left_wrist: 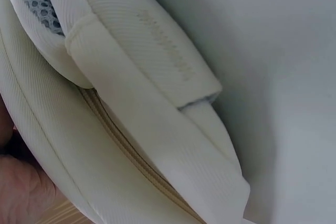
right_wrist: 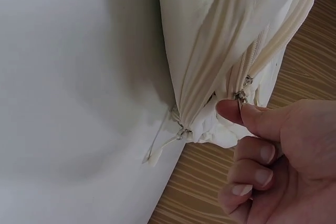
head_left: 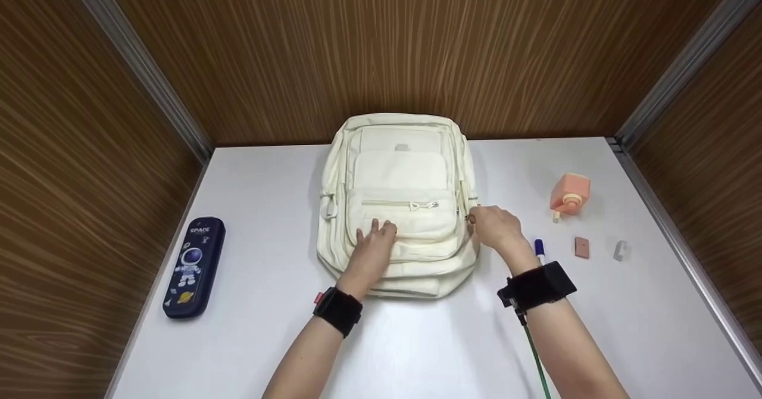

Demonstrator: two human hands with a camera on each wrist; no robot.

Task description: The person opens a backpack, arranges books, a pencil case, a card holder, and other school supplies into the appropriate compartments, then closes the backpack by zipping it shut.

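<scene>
White table (head_left: 268,196) walled along back, left and right edges by brown wood-grain panels (head_left: 381,47); both back corners framed with grey metal profiles (head_left: 141,68). Light reflected softly.

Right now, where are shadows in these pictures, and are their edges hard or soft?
Head view: a faint, soft shadow on the white table beside the right forearm; left wrist view: a soft one right of the cream backpack; right wrist view: a broad, soft one left of it.
</scene>
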